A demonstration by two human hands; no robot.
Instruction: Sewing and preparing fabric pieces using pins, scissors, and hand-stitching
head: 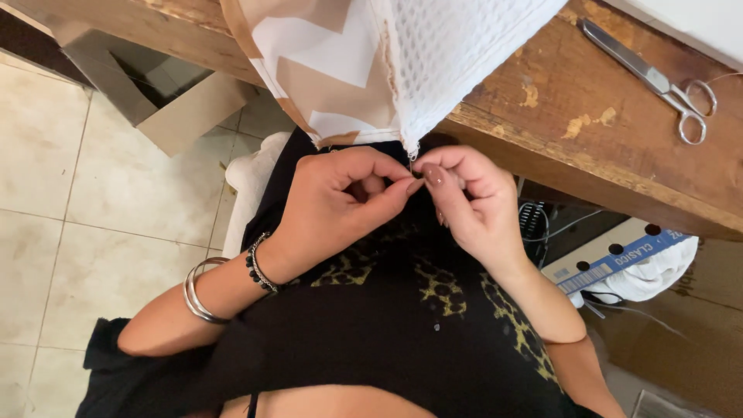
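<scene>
My left hand (pixel 340 203) and my right hand (pixel 468 203) meet fingertip to fingertip just below the hanging corner of a white waffle-weave cloth (pixel 449 54). Both pinch at a thin thread end that dangles from the cloth's lowest point; the thread itself is too fine to make out. Behind the white cloth hangs a beige and white zigzag fabric (pixel 309 54). Both fabrics drape over the edge of a worn wooden table (pixel 573 131). My left wrist carries silver bangles and a dark bead bracelet.
Steel scissors (pixel 658 81) lie on the table at the upper right. A cardboard box (pixel 166 97) stands open on the tiled floor to the left. Under the table sit a blue and white carton (pixel 619 259), white cloth and cables.
</scene>
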